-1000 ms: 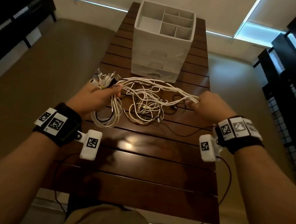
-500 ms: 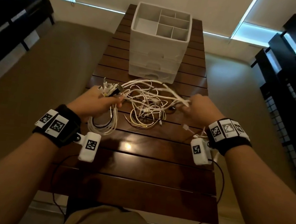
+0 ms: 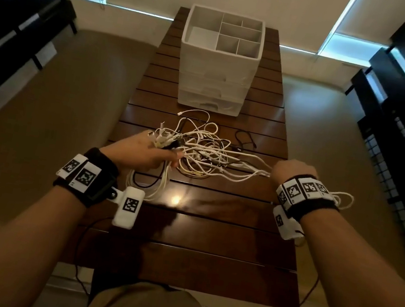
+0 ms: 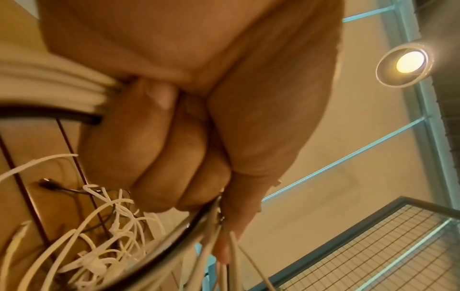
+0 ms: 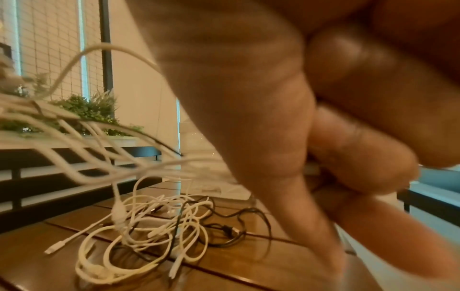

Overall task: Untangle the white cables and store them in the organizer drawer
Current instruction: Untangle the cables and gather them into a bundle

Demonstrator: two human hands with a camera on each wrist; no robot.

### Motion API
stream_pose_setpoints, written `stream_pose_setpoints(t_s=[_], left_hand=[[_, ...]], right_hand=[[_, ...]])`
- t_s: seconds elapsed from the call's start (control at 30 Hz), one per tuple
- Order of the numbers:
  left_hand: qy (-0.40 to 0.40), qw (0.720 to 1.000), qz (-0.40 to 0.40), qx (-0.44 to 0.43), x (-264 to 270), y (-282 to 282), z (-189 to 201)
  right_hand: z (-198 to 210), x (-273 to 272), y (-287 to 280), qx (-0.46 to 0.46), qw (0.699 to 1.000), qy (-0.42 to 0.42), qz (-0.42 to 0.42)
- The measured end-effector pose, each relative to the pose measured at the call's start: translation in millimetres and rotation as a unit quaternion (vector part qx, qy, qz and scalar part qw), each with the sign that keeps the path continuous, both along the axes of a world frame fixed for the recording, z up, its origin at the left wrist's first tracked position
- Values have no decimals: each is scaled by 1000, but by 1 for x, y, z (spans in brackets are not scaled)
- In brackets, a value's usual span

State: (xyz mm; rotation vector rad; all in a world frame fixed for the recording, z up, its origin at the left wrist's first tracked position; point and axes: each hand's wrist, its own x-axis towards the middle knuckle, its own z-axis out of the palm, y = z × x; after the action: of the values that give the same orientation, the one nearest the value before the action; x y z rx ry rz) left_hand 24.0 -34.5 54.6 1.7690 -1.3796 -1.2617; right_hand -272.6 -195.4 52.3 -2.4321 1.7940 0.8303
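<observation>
A tangle of white cables (image 3: 200, 150) lies on the dark wooden slatted table (image 3: 211, 223), also seen low in the right wrist view as white cables (image 5: 149, 226). My left hand (image 3: 143, 153) grips a bunch of cable ends with their plugs sticking up; the left wrist view shows its fingers (image 4: 159, 165) curled round the strands. My right hand (image 3: 291, 171) grips several white strands stretched taut from the tangle, and loose loops trail past its wrist. The white organizer (image 3: 218, 60) stands at the table's far end, its top compartments open, its drawers closed.
A thin black cable (image 3: 246, 140) lies right of the tangle. Black cable also mixes into the bunch in my left hand. Dark benches (image 3: 16, 31) flank the table on both sides. Planters with greenery (image 5: 82, 110) show in the right wrist view.
My right hand has pulled its strands to the right and back, stretching them taut. The tangle has spread out on the table. My left hand keeps its grip on the plug ends.
</observation>
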Motion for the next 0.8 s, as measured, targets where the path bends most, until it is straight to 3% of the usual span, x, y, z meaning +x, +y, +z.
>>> stream_pose_setpoints(t_s=[0.17, 0.37, 0.43, 0.6, 0.7, 0.8], left_hand=[[27, 999, -14, -11, -5, -4, -1], [-13, 996, 2, 90, -1, -4, -31], [-23, 994, 6, 108, -1, -4, -35], [-65, 995, -26, 75, -13, -13, -23], [-71, 994, -81, 10, -23, -16, -7], [-78, 992, -93, -21, -26, -18, 3]], right_hand=[[4, -2, -8, -70, 996, -45, 15], [-26, 12, 2, 110, 992, -48, 37], [-26, 20, 3, 122, 984, -112, 64], [-7, 61, 29, 175, 895, -363, 191], [-12, 85, 49, 204, 858, -416, 222], [-18, 84, 45, 175, 846, -464, 195]])
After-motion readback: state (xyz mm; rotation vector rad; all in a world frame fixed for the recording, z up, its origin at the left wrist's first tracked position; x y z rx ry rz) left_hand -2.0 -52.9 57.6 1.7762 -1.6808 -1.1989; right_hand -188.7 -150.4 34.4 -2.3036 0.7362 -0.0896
